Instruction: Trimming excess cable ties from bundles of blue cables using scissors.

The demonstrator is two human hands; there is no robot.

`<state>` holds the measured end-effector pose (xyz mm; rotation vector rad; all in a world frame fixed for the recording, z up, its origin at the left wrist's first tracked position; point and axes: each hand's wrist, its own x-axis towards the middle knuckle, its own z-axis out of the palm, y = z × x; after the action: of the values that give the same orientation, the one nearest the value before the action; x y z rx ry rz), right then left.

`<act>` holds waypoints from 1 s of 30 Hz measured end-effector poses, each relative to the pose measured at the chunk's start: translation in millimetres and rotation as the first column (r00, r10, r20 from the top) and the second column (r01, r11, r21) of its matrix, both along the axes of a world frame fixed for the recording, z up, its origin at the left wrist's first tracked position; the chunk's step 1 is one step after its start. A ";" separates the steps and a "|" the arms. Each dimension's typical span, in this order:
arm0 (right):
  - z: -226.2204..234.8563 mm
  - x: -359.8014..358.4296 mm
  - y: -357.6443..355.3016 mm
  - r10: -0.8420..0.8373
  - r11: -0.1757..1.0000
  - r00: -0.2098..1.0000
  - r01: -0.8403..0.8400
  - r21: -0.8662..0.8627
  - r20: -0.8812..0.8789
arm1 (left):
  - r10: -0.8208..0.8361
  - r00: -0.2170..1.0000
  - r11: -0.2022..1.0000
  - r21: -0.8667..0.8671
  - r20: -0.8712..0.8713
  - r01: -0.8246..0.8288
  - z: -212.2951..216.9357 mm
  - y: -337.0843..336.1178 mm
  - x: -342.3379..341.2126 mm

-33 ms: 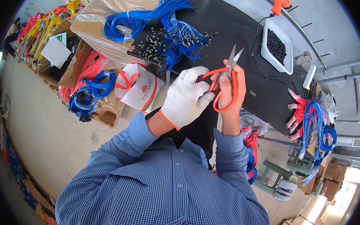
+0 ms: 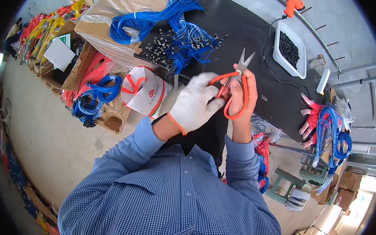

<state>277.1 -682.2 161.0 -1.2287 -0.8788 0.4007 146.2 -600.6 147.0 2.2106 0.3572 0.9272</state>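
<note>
1. Black desk (image 2: pixel 245 30) surface lies bare between the 2 hands and the white tray (image 2: pixel 303 50); its near edge runs just under the wrists.
2. The right hand (image 2: pixel 243 95), bare, grips the orange scissors (image 2: pixel 235 88) through the loops, blades slightly apart and pointing away over the desk.
3. The gloved left hand (image 2: pixel 196 103) closes on the scissors' handle.
4. The tray holds small black pieces (image 2: pixel 288 48).
5. Blue wires (image 2: pixel 182 39) sprawl at the far left, spilling off a cardboard box (image 2: pixel 103 30).
</note>
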 end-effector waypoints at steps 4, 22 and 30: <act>-0.2 -0.7 -13.2 -0.053 0.992 0.980 0.074 -0.105 0.190 | -0.065 0.994 0.905 -0.425 -0.084 0.023 -10.3 -9.5 -4.7; 2.7 -41.0 -21.9 -0.213 0.963 0.837 0.268 -0.037 0.503 | 0.221 0.973 0.974 -0.029 -0.065 -0.223 -11.1 -30.8 -15.4; -10.5 -45.5 -19.7 -0.252 0.956 0.728 0.291 0.045 0.638 | 0.128 0.987 0.976 -0.164 -0.099 -0.143 -21.5 -21.1 -7.5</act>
<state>231.7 -701.9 150.5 -1.5573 -1.2434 -0.2666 138.6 -621.7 125.6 2.0932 0.6126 0.8393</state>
